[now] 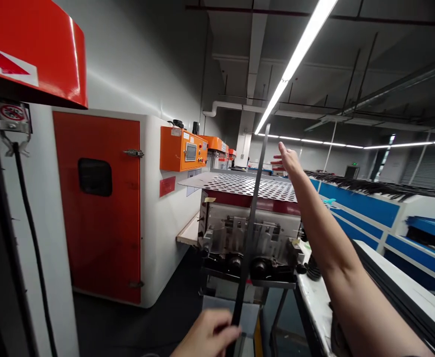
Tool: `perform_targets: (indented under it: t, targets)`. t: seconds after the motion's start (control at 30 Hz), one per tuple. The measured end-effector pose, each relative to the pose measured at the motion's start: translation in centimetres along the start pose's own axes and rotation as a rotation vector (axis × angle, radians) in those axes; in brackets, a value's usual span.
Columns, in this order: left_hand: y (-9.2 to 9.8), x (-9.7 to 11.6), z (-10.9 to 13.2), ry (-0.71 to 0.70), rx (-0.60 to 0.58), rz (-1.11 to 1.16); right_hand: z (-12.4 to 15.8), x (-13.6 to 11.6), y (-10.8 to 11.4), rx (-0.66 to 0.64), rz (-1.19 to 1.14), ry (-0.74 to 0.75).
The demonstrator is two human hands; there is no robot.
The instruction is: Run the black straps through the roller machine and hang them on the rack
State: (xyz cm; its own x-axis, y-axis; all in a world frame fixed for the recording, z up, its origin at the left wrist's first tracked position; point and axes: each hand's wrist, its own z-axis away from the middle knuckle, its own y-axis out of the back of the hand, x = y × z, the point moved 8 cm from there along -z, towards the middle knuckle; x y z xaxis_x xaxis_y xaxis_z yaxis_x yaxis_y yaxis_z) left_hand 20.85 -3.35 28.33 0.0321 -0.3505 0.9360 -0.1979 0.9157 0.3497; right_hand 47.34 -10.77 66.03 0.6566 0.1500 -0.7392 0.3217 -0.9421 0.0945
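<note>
My left hand (206, 334) is at the bottom of the view, its fingers closed on the lower end of a long, thin black strip (253, 223). The strip rises almost upright in front of a cutting or feeding machine (247, 233). This machine has a perforated metal top (249, 187), a red band, and black rollers. My right hand (290, 158) is raised high beyond the machine, fingers apart, holding nothing. A small red shape behind it is too unclear to name.
A white cabinet (154, 208) with a red door (98, 206) and an orange control box (183, 148) stands to the left. A red hood (27, 59) juts in at top left. A white bench (314, 292) and bundled black strips (373, 186) lie to the right.
</note>
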Motion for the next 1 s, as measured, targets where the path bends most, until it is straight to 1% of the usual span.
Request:
perform_targets:
  t: [0.03,0.07,0.1,0.13,0.17,0.23,0.27,0.3,0.33,0.37,0.43,0.47,0.5,0.57,0.67,0.73,0.77,0.83,0.87,0.93,1.0]
  targets:
    - [0.9,2.3,-1.3,-0.081,-0.003,0.038,1.2,0.4,0.1,0.015,0.051,0.041]
    - [1.7,4.5,-2.5,-0.139,-0.012,0.077,3.3,0.8,0.0,-0.001,0.098,0.091]
    - [2.6,6.4,-3.6,-0.182,-0.01,0.113,6.2,1.5,-0.3,-0.052,0.137,0.128]
    - [3.4,8.0,-4.5,-0.212,-0.007,0.145,9.6,2.4,-1.0,-0.13,0.159,0.135]
    - [4.2,9.4,-5.4,-0.231,-0.007,0.182,13.3,3.7,-1.9,-0.244,0.166,0.087]
    - [5.2,11.2,-6.4,-0.264,-0.018,0.257,20.9,6.8,-4.2,-0.503,0.113,-0.115]
    - [5.4,11.8,-6.7,-0.274,-0.042,0.286,24.2,7.8,-5.2,-0.599,0.063,-0.19]
    - [5.4,12.3,-7.0,-0.28,-0.072,0.302,26.7,8.3,-6.0,-0.653,0.01,-0.228]
    - [5.4,12.8,-7.1,-0.279,-0.107,0.306,28.4,8.4,-6.5,-0.674,-0.045,-0.245]
    - [5.5,13.3,-7.3,-0.274,-0.14,0.304,29.2,8.4,-6.9,-0.672,-0.091,-0.243]
    - [6.0,15.1,-8.1,-0.278,-0.178,0.3,29.0,7.6,-7.0,-0.658,-0.136,-0.223]
    - [6.6,16.6,-8.7,-0.297,-0.183,0.299,28.2,7.0,-7.0,-0.66,-0.13,-0.206]
    - [7.4,18.5,-9.4,-0.325,-0.181,0.296,27.0,6.1,-6.7,-0.662,-0.104,-0.171]
    - [9.2,23.1,-10.8,-0.417,-0.156,0.27,24.0,3.7,-5.9,-0.632,-0.017,-0.042]
    - [11.7,30.3,-12.5,-0.554,-0.093,0.222,19.0,0.0,-4.4,-0.499,0.119,0.201]
    - [12.6,33.9,-13.1,-0.626,-0.061,0.207,16.4,-1.5,-3.8,-0.419,0.194,0.324]
    - [12.9,35.1,-13.3,-0.654,-0.056,0.2,15.4,-1.9,-3.7,-0.388,0.227,0.369]
    - [13.1,36.6,-13.4,-0.72,-0.052,0.182,14.0,-2.0,-3.6,-0.342,0.271,0.434]
    - [13.1,36.9,-13.5,-0.746,-0.055,0.172,13.6,-1.8,-3.6,-0.329,0.28,0.455]
    - [13.1,36.7,-13.7,-0.775,-0.049,0.16,13.2,-1.2,-3.8,-0.331,0.265,0.474]
    - [13.2,36.0,-13.7,-0.777,-0.018,0.158,13.3,-0.6,-4.1,-0.351,0.232,0.474]
